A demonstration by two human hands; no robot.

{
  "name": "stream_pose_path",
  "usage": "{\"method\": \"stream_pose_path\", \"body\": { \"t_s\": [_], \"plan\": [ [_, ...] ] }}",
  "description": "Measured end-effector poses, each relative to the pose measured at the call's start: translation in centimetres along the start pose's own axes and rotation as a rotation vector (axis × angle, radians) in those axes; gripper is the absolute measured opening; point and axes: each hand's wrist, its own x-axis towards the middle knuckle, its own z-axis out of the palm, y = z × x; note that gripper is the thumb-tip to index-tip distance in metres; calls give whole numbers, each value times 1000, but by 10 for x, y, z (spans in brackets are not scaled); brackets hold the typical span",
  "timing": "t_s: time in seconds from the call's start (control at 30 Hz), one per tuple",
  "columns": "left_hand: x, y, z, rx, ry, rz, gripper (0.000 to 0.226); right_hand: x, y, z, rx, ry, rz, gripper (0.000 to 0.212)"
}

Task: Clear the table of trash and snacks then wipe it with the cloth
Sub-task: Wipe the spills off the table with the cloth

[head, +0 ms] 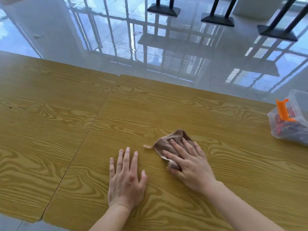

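Left hand (126, 179), right hand (190, 165) flat.

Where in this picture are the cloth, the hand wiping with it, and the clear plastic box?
cloth (177, 134), head view, brown fabric beyond the fingertips.
right hand (190, 164), head view, back of the hand.
clear plastic box (298, 100), head view, its upper clear wall.

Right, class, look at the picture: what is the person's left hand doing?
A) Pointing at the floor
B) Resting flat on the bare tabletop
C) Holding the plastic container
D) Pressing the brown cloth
B: the left hand lies flat with straight fingers on the bare wooden table, while the right hand is the one pressing the brown cloth.
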Motion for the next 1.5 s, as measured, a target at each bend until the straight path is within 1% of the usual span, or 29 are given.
{"method": "stream_pose_path", "body": {
  "t_s": [0.1,0.17,0.2,0.23,0.33,0.37,0.4,0.47,0.57,0.63,0.67,0.7,0.73,0.8,0.87,0.9,0.97,1.0,1.03,1.07,1.13,1.17,1.2,1.23,1.27,1.33,1.37,1.4,1.5],
  "plan": [
    [0,0,1,2,0,5,68,-1,57,-14,36,-20,385,57],
    [-1,0,1,11,-1,2,68,13,58,-20,98,-28,605,59],
    [-1,0,1,12,-3,1,68,17,47,-20,119,-22,638,59],
    [-1,0,1,9,-3,0,68,14,32,-16,115,-15,610,58],
    [0,0,0,5,6,-2,68,-32,-6,7,55,64,299,55],
    [0,0,0,8,5,-2,69,-50,-4,13,33,86,209,54],
    [0,0,0,12,5,-3,69,-64,7,15,18,92,167,54],
    [0,1,1,23,-1,-4,69,-75,41,12,-14,91,237,54],
    [1,1,1,35,-4,-10,70,-57,81,-3,34,16,543,56],
    [1,2,1,40,-10,-17,70,-32,77,-7,93,6,720,60],
    [1,2,2,38,-12,-17,70,-22,66,-7,117,2,763,61],
    [0,2,2,34,-10,-17,70,-18,51,-6,113,-4,752,61],
    [-1,2,2,32,-7,-18,70,-20,33,-2,83,15,675,60],
    [0,1,1,32,-7,-19,71,-46,0,6,39,94,428,55],
    [0,0,1,34,-5,-20,71,-87,-14,12,111,197,190,46],
    [1,0,2,36,-1,-18,71,-104,-12,12,172,249,129,41],
    [2,0,2,28,6,-18,71,-123,4,4,245,361,127,30],
    [2,0,2,22,8,-18,71,-123,13,-3,313,410,192,26],
    [2,0,1,18,7,-19,71,-120,20,-15,467,440,316,24],
    [2,-1,1,18,6,-19,71,-115,27,-26,722,446,448,25],
    [1,-1,1,18,13,-16,72,-105,40,-52,1437,424,658,30],
    [1,-1,1,16,17,-16,72,-103,45,-59,1687,396,718,31],
    [1,-1,1,15,18,-15,72,-100,47,-65,1765,371,722,32],
    [2,-1,2,18,18,-15,72,-96,48,-68,1665,346,694,33],
    [2,-2,2,23,17,-16,72,-94,48,-68,1385,308,662,32],
    [2,-2,2,31,16,-13,72,-96,53,-54,669,260,654,28],
    [2,-1,2,30,18,-11,72,-97,50,-46,491,254,586,33],
    [2,0,2,27,21,-11,72,-97,43,-37,421,222,497,44],
    [2,1,0,24,14,-13,73,-106,-7,-3,119,44,144,72]
  ]
}}
